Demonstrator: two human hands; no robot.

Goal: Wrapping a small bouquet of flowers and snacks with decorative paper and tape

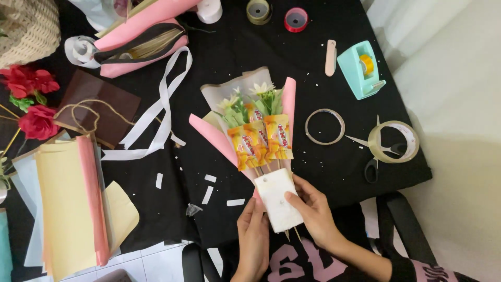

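A small bouquet (258, 130) lies on the black cloth (250, 52): orange snack packets and white artificial flowers on sticks, wrapped in pink and translucent paper. Its base is a white foam block (276, 196). My left hand (254, 235) holds the block's lower left side. My right hand (313, 209) presses on its right side, fingers over the front. Stick ends poke out under the block.
Scissors (373, 156) and tape rolls (394, 141) lie at the right, with a teal tape dispenser (361, 69) behind them. White ribbon (156, 115) and a pink pouch (141, 44) sit upper left. Stacked paper sheets (68, 203) and red roses (31, 99) lie at the left.
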